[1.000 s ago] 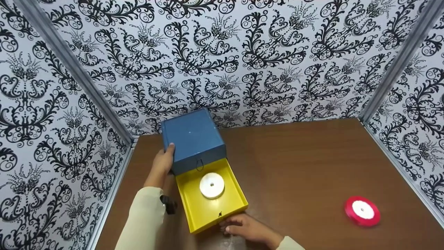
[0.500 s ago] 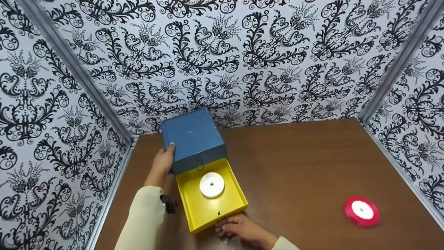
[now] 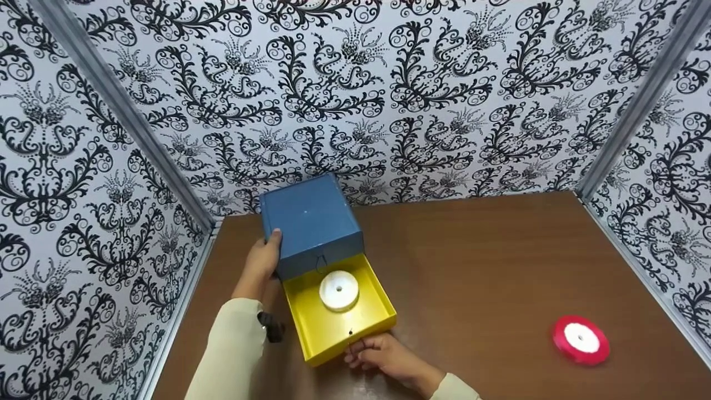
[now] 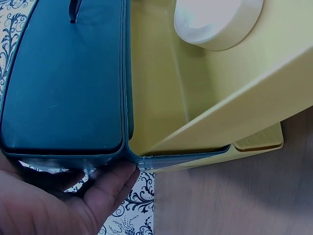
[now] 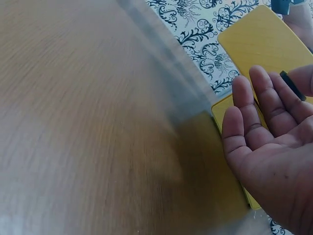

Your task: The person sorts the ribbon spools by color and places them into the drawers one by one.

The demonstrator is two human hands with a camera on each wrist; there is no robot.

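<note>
A blue drawer box (image 3: 311,214) stands at the back left of the table, its yellow drawer (image 3: 316,333) pulled out toward me. A white ribbon spool (image 3: 339,290) lies flat in that drawer. My left hand (image 3: 262,258) holds the box's left side, thumb on the top edge; its fingers (image 4: 110,183) show against the side in the left wrist view. At the drawer's front, my right hand (image 3: 383,355) pinches a dark loop pull (image 5: 292,85) between thumb and index finger. The other fingers (image 5: 243,93) are loosely bent beside the yellow front.
A red ribbon spool (image 3: 580,340) lies at the right of the brown table (image 3: 477,266). A lower yellow drawer front (image 4: 261,137) shows below the pulled-out one. Another loop (image 3: 321,263) hangs on the box's blue front. Patterned walls (image 3: 355,111) enclose the table.
My right hand has moved slightly left and up and now pinches the loop. The drawer's front edge and the white spool have shifted slightly away from me. My left hand stays put.
</note>
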